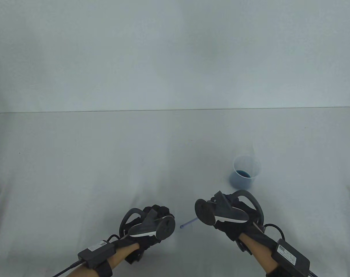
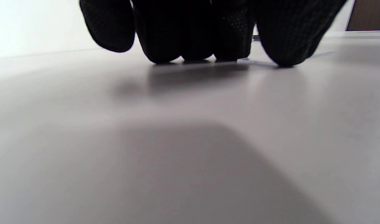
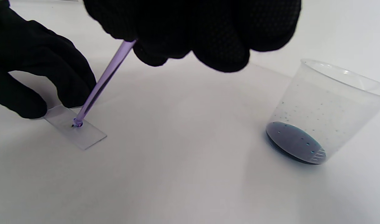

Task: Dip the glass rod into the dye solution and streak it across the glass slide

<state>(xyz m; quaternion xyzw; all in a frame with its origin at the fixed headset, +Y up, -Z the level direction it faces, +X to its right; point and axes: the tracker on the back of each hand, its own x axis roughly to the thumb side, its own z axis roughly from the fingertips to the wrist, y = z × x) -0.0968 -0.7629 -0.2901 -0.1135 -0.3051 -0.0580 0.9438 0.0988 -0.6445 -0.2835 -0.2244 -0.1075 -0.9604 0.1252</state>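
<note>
The right hand (image 3: pixel 193 28) gripped the thin violet-tinted glass rod (image 3: pixel 99 84), slanted down with its tip touching the clear rectangular glass slide (image 3: pixel 84 133). The left hand (image 3: pixel 31 68) pressed fingertips on the slide's far end, near the bench's front edge. The clear plastic beaker of blue dye (image 3: pixel 314 118) stood well apart, to the right.

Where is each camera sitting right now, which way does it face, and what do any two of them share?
Table view: above the table, looking down; both gloved hands, left hand and right hand, plus the beaker.
Left wrist view: low by the table, facing the left fingertips pressing down.
Right wrist view: behind the right hand, facing the glass rod, its tip on the glass slide.
Shared: table and right wrist views both show rod and beaker.
</note>
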